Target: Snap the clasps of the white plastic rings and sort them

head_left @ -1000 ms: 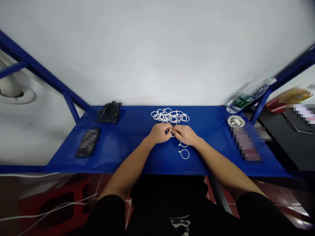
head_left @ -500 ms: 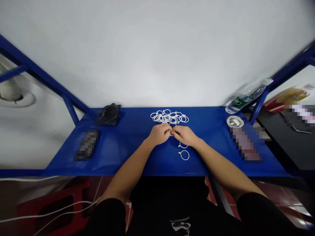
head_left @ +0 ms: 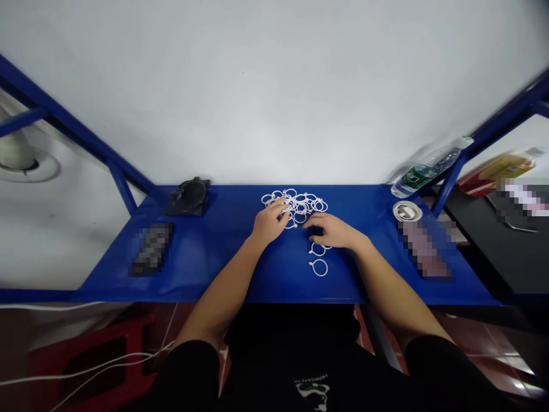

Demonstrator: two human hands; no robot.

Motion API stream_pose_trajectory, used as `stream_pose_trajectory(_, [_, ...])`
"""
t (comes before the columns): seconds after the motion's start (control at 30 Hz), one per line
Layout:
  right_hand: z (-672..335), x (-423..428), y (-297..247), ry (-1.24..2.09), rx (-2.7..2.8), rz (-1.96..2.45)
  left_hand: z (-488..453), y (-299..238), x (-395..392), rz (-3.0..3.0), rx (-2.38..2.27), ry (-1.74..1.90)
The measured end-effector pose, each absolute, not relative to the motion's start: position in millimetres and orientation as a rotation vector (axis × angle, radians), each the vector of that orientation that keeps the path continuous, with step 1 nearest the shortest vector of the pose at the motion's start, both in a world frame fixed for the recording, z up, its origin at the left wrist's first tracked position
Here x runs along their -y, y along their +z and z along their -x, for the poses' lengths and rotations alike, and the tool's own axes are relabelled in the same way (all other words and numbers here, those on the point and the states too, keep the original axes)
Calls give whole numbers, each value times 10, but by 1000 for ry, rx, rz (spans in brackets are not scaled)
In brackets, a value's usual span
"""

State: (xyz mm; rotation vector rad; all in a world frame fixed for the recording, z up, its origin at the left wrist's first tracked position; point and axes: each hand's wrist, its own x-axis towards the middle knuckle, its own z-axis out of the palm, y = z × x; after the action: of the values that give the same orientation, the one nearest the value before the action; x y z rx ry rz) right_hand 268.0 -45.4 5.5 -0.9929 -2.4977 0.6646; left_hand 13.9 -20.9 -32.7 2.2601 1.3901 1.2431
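White plastic rings with small knobs lie in a loose pile [head_left: 302, 201] near the back of the blue table [head_left: 223, 269]. My left hand [head_left: 269, 222] reaches over the pile's near left side, fingers spread and touching or just above the rings. Right of it, my right hand [head_left: 329, 230] hovers low over the table with curled fingers apart and nothing visible in them. Below the right hand is a single ring [head_left: 318, 249], with part of another ring showing beside it under the palm. Closer to the front edge lies one more separate ring [head_left: 319, 268].
A crumpled black bag [head_left: 189, 197] and a blurred dark object [head_left: 152, 249] are on the left. Toward the right stand a leaning water bottle [head_left: 422, 174], a coiled white cable [head_left: 406, 212] and a blurred pinkish object [head_left: 424, 250]. Blue frame bars [head_left: 122, 186] rise at the sides.
My hands, together at a small ring-like piece before, have parted. The left has moved up onto the pile with its fingers opened; the right has shifted slightly right and loosened.
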Motion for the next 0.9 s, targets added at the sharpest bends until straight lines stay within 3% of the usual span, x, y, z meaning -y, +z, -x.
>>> stream_pose_trajectory(0.2, [-2730,445,-13,751,2558,1034,-147,-317,231,-2290,-1330,1182])
stream_pose_trajectory(0.5, [-2590,389,-188,459,2504,1245,-219,-286,325,-2419,-1120,960])
stream_pose_trajectory(0.7, [-2616,381,-222,498,2542,1243,-250,-337,343,-2506,-1095,770])
stream_pose_trajectory(0.9, [-2508,432,-174,451,2425,1236,-271,-308,367,-2473,-1097,798])
